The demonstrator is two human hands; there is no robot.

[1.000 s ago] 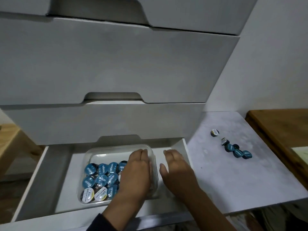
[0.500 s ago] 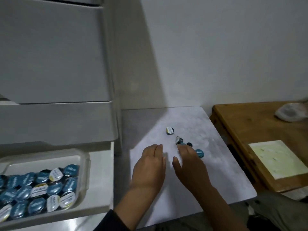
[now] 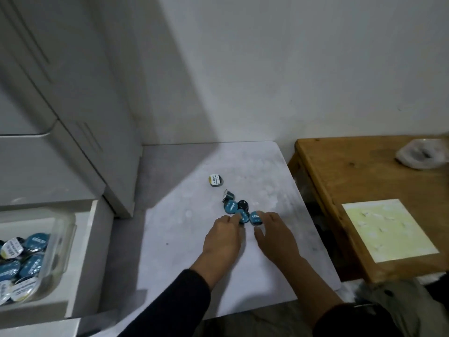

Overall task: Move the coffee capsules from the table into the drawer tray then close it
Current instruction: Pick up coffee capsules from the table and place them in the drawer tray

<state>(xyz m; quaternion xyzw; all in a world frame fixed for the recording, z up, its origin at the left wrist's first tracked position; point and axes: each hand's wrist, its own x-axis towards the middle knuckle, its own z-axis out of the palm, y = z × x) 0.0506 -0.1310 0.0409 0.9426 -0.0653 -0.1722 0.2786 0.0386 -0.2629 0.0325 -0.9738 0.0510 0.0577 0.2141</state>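
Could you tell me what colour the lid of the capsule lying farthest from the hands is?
White, on the lone capsule; head view.

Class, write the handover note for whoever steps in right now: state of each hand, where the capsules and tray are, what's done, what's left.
Left hand: fingertips on a blue capsule, grip unclear.
Right hand: fingers around another blue capsule, apparently pinching it.
Six loose capsules remain on the white table, including a white-lidded one set apart at the back.
The clear tray in the open drawer already holds many capsules.
Left: move the six capsules into the tray, then close the drawer.
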